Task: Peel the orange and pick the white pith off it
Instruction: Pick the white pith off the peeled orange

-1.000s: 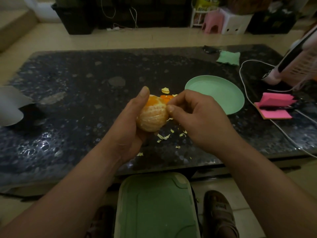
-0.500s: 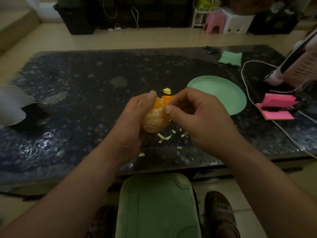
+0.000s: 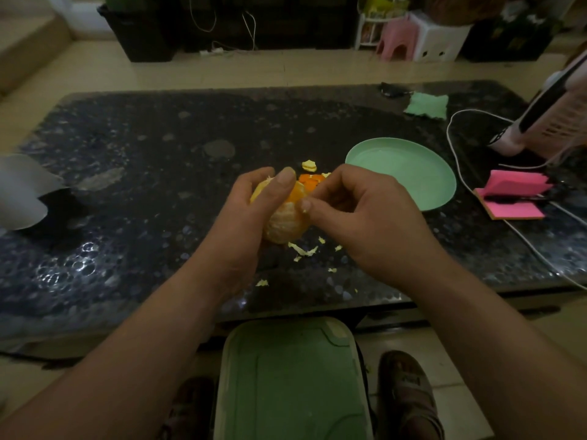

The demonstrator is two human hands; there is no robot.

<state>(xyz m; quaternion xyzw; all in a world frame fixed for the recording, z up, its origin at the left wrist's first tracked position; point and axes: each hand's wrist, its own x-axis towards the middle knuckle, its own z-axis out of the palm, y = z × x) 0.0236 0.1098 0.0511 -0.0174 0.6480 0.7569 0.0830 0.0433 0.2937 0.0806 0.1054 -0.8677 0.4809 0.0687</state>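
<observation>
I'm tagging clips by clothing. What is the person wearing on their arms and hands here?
Nothing that shows. The left hand and right hand are gloveless, with no ring visible. The left forearm and right forearm are bare to the frame's edge: no sleeve, watch or bracelet.

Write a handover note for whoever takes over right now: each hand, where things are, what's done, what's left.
Left hand grips the orange above the table, thumb over its top.
Right hand pinches a bit of pith at the orange's right side.
Peel pieces lie on the table behind the hands; pith scraps lie below the fruit. Green plate sits to the right.
Done: peel looks mostly off, segments showing.
Left: pick off the remaining pith.
</observation>
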